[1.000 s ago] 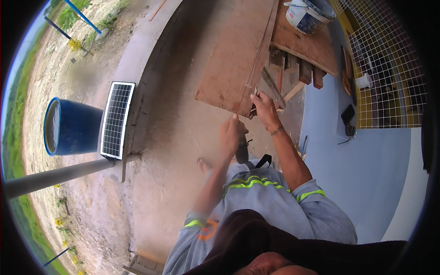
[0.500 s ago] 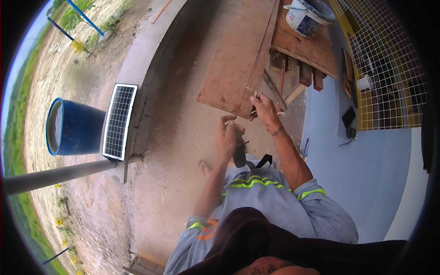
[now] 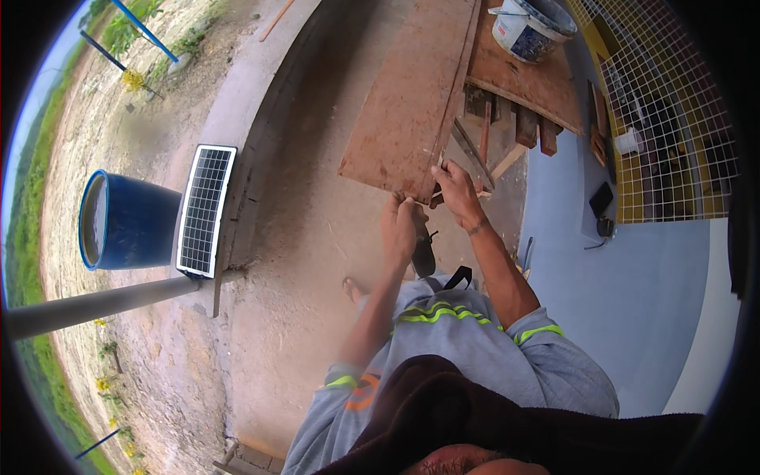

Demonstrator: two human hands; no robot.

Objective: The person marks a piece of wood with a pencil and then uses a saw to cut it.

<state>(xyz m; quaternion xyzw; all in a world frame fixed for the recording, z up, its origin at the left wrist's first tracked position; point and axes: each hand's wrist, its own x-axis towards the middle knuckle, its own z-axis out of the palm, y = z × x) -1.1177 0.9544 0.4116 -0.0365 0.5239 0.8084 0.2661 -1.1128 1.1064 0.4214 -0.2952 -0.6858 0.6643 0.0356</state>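
A long reddish-brown wooden board (image 3: 396,119) stretches away in front of me, its near end close to my body. My right hand (image 3: 459,192) is closed around the right corner of that end. At the middle of the near edge, the fingers and thumb of my left hand (image 3: 402,226) pinch the board. Part of the fingers is hidden by the wood. A dark, elongated object (image 3: 424,255) shows just below my left hand; its kind is unclear.
A wooden table (image 3: 514,83) bears a stained white bucket (image 3: 532,30) at the far right. On the left, a small solar panel (image 3: 207,210) stands on a ledge beside a blue barrel (image 3: 134,220). A grey pole (image 3: 103,307) crosses there. White wire mesh (image 3: 665,119) lines the right wall.
My left hand has moved up and slightly right from just below the board to its near edge and closed on it. My right hand keeps its hold on the corner.
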